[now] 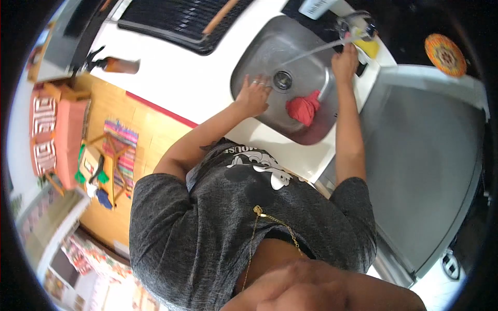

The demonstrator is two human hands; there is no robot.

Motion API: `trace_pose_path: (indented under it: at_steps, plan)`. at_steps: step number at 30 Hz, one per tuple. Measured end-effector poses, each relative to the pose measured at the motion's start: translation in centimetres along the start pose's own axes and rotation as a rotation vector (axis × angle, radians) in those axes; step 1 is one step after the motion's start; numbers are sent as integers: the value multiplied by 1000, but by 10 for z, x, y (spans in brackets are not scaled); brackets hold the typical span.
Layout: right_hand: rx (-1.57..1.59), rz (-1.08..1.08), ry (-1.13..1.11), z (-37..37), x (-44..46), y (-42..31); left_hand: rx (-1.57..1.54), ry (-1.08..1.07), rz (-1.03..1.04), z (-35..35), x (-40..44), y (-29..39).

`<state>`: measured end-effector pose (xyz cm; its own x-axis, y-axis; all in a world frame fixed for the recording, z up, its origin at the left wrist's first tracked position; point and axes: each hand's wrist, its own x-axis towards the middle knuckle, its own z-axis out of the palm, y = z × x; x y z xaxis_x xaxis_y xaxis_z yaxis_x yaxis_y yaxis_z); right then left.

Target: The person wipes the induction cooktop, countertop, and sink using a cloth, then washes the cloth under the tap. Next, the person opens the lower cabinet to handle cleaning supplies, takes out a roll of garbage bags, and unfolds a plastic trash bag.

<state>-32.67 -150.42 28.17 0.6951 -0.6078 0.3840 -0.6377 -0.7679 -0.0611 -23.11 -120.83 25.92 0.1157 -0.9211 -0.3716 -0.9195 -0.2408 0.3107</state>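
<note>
My left hand (pixel 253 96) reaches over the near left side of the steel sink (pixel 249 49), its fingers spread and slightly blurred, with a ring showing. Nothing shows in that hand, and the drain (pixel 282 80) lies just beyond its fingers. My right hand (pixel 345 62) is at the sink's right rim, close to the faucet (pixel 361 26). Its fingers are curled, and what they hold is hidden. Water (pixel 321 48) streams from the faucet into the basin. A crumpled red cloth (pixel 304 108) lies in the sink between my hands. Something yellow (pixel 368 47) sits beside the faucet.
Left of the sink, a black dish rack (pixel 176 20) and an amber spray bottle (pixel 122 65) rest on the white counter (pixel 171 90). A grey appliance top (pixel 420 160) stands to the right. Beyond it lies a round orange patterned mat (pixel 445 55).
</note>
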Motion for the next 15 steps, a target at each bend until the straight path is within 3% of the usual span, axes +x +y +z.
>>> trace_pose_path:
  at_steps: [2,4,6,8,10,12,15]
  plan:
    - [-126,-74,20,6,-21,-8,0,101,-21,4,-11,0]
    - [-111,47,-110,3,-20,-13,18,213,-11,5,-12,-1]
    - [63,25,-28,-11,-19,-16,-340,-49,-67,8,-9,1]
    - [139,108,283,-8,-31,-17,-332,-37,-37,7,-11,3]
    - [293,296,-249,4,-55,-10,80,171,85,4,-16,8]
    - [609,526,-397,3,-91,-30,11,283,66,22,-10,10]
    - [822,683,-208,23,-152,-59,-235,428,95,17,-21,18]
